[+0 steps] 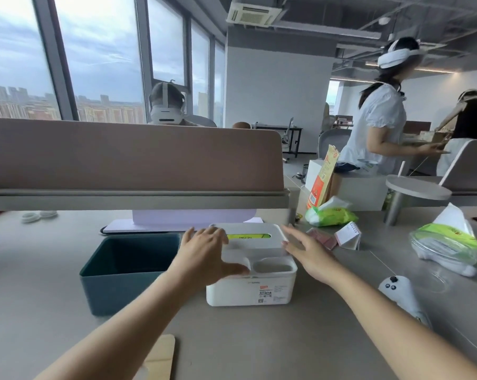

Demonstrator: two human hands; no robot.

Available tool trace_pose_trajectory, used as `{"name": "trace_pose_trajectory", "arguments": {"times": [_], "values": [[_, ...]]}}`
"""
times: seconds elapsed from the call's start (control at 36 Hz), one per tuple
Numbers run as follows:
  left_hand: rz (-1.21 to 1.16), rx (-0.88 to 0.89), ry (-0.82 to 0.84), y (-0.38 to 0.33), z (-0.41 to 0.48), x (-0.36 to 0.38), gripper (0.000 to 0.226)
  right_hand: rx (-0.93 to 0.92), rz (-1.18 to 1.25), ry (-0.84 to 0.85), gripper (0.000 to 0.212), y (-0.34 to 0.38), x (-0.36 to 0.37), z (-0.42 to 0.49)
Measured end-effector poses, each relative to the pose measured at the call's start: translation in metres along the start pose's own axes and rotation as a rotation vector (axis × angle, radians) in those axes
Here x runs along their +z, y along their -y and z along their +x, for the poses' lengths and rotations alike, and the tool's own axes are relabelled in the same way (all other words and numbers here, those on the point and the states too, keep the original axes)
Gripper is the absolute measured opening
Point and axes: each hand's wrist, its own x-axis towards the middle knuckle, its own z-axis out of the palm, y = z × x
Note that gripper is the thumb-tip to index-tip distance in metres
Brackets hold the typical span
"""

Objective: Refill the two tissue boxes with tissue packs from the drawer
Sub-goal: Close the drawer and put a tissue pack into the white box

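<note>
A white tissue box (267, 289) stands on the desk in front of me, its lid on and a green tissue pack (248, 237) showing through the slot. My left hand (204, 250) lies spread over the lid's left side, thumb by the front compartments. My right hand (308, 250) hovers with fingers apart at the lid's right edge, holding nothing. Left of it stands a dark green box (108, 286) with no lid, its visible inside looking bare. A wooden lid (160, 357) lies near the front edge. Two green tissue packs (327, 215) (448, 242) lie to the right.
A brown partition (133, 154) runs along the desk's back. A white controller (401, 294), a small calendar (349, 237) and an orange paper bag (322, 182) sit on the right. One person sits behind the partition; others stand at the far right.
</note>
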Motion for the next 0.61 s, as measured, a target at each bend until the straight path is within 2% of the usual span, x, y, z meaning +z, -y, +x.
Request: {"name": "trace_pose_trajectory", "arguments": {"times": [0.11,0.25,0.61], "values": [[-0.115,0.112,-0.01,-0.022,0.008,0.007,0.073,-0.067,-0.1,0.092,0.057,-0.008,-0.012,-0.018],[-0.208,0.115,0.088,-0.034,0.013,0.016,0.061,-0.047,-0.172,0.171,0.056,-0.014,-0.021,-0.029],[-0.198,0.129,0.097,-0.031,0.017,0.02,0.068,0.026,-0.177,0.201,0.056,-0.016,-0.015,-0.036]]}}
